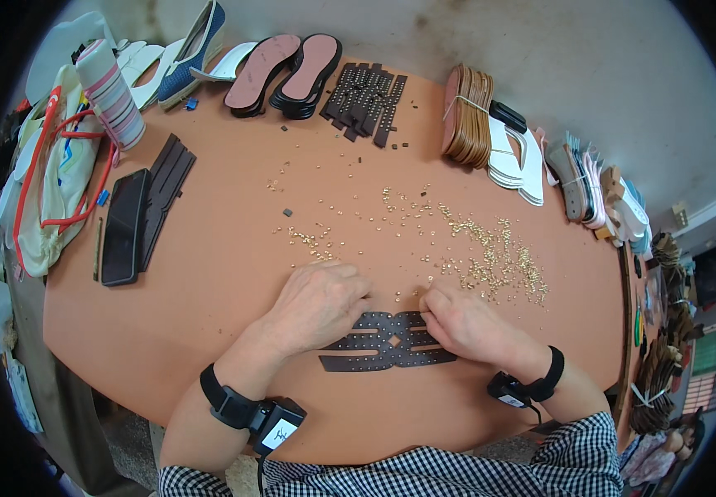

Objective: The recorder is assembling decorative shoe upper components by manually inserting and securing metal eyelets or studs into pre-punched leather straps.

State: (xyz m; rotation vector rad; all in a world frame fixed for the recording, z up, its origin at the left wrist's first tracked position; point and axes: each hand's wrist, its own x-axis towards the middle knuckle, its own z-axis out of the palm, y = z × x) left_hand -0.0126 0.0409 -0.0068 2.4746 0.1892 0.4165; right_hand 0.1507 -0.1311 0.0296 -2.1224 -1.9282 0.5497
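Along the near side of the desk (233, 207), between my two forearms, lies a dark brown studded leather piece (392, 354), its slotted straps spread to both sides of a small diamond-shaped opening. From my remote view the hands stand apart: the left hand (320, 303) has its fingers curled in over the upper left straps, and the right hand (464, 323) has its fingers bent together at the upper right end. I can't tell whether either one grips the leather or a stud, as the fingertips are hidden.

Just beyond the knuckles, gold-coloured studs (490, 257) scatter, thickest to the right, so sideways room there is strewn with small metal. Bare desk surface runs from the left wrist to the smartphone (125, 228), which lies against dark strips (167, 199) near the left edge. Another bare band separates the leather piece from the near edge, where the checked shirt (407, 474) begins. Along the far edge I see pink-topped soles (308, 70), a pile of studded straps (362, 99) and a tied bundle of brown soles (467, 116), with the wall (540, 50) close behind.
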